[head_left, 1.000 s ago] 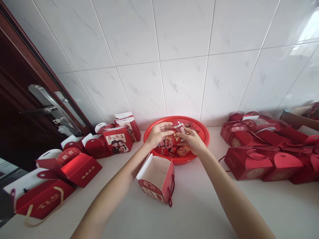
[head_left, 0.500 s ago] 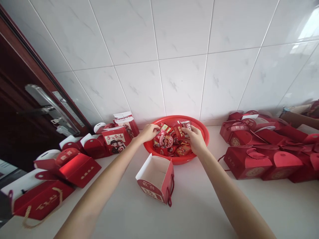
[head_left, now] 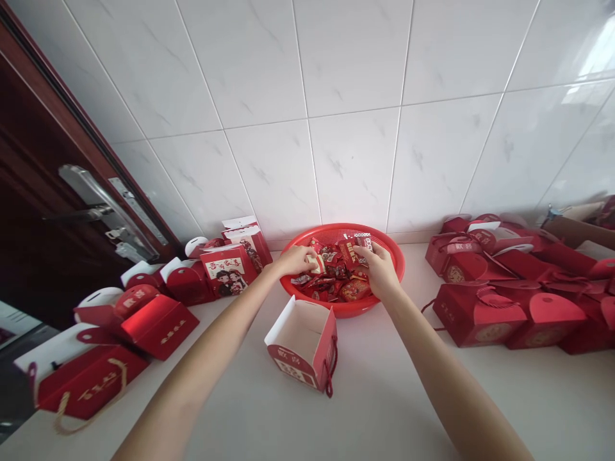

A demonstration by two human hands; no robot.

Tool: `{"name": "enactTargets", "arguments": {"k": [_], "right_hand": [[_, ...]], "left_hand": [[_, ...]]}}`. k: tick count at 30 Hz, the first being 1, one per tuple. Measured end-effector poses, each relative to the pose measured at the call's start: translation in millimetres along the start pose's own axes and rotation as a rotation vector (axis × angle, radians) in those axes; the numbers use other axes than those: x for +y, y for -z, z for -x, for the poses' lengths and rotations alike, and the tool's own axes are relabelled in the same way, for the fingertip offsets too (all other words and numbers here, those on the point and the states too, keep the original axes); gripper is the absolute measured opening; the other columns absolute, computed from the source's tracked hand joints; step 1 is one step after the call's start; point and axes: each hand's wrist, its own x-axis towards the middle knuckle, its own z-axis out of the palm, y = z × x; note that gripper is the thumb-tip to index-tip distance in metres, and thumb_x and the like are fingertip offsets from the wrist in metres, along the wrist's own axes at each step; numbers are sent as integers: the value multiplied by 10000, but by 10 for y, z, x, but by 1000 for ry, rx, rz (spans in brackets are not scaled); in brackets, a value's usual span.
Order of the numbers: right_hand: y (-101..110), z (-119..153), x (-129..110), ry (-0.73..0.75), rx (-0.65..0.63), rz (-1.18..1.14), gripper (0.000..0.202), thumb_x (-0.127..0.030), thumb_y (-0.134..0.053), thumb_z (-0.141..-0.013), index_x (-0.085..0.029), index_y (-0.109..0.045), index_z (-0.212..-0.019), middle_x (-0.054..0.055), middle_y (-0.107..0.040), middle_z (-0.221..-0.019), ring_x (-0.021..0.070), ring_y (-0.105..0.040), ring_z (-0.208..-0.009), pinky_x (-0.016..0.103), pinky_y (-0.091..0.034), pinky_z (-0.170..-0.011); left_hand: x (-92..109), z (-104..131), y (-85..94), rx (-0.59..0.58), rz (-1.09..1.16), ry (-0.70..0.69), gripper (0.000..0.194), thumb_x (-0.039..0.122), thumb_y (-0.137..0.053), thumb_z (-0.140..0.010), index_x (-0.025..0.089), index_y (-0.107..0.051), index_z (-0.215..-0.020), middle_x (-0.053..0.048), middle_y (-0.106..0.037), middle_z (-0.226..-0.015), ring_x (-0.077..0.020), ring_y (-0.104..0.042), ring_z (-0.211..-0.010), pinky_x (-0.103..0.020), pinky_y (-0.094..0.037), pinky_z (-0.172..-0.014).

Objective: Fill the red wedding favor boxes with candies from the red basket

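Observation:
A red plastic basket (head_left: 398,282) by the wall holds a heap of small wrapped sweets (head_left: 336,272), mostly red. My left hand (head_left: 296,260) reaches into its left side, fingers closed on a small cream-yellow packet (head_left: 317,263). At the right side, my right hand (head_left: 381,267) has its thumb and fingers closed on a red packet (head_left: 350,251) with light lettering; its fingertips are partly hidden. In front of the basket stands an open red gift box (head_left: 307,346), its white inside showing and a dark red cord handle on its right.
Open red gift boxes (head_left: 158,326) line the left of the white countertop (head_left: 384,410), beside a door with a metal handle (head_left: 106,205). Closed red boxes (head_left: 480,314) crowd the right, with a brown carton (head_left: 562,227) behind. A tiled wall (head_left: 355,160) rises at the back.
My left hand has shifted slightly right and deeper into the basket. The round pink-red packet near its fingers no longer shows on top of the heap. My right hand has barely moved.

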Motion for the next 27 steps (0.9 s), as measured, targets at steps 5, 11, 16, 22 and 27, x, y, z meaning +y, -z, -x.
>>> {"name": "enactTargets", "arguments": {"k": [5, 11, 16, 22, 27], "right_hand": [[-11, 12, -17, 6, 12, -10, 248, -330, -759, -571, -217, -594, -718, -17, -656, -737, 175, -644, -670, 269, -530, -539], [-5, 13, -3, 4, -2, -17, 263, -343, -775, -583, -201, -642, -760, -8, -670, -749, 169, -646, -660, 268, -546, -540], [-7, 12, -1, 11, 2, -35, 283, -387, -788, -610, -204, -640, -766, 8, -686, -822, 187, -676, -737, 275, -577, -573], [-23, 26, -28, -10, 27, -39, 291, -406, -801, -628, -221, -610, -748, -13, -643, -705, 180, -663, -665, 273, -550, -538], [-16, 23, -26, -22, 32, -20, 285, -405, -795, -631, -232, -594, -735, -18, -635, -675, 193, -669, -660, 266, -506, -488]], "left_hand": [[-31, -24, -20, -38, -4, -15, 509, 319, -819, -587, 225, -704, -1073, 7, -715, -762, -242, -664, -763, -274, -427, -664], [-34, -97, -56, -60, 86, -62, 688, 203, -828, -498, 263, -701, -1171, -19, -747, -1075, -274, -655, -1017, -279, -460, -827], [-40, -149, -119, -26, 242, -87, 529, 162, -749, -548, 202, -731, -1076, -19, -748, -917, -258, -678, -894, -324, -506, -811], [-13, -196, -144, 96, 501, -156, 435, 281, -759, -653, 189, -714, -1075, -88, -719, -1167, -269, -664, -1090, -372, -507, -956], [-47, -232, -176, 155, 608, -111, 581, 410, -632, -824, 233, -550, -1372, -136, -681, -1257, -223, -698, -1029, -371, -539, -890]]}}
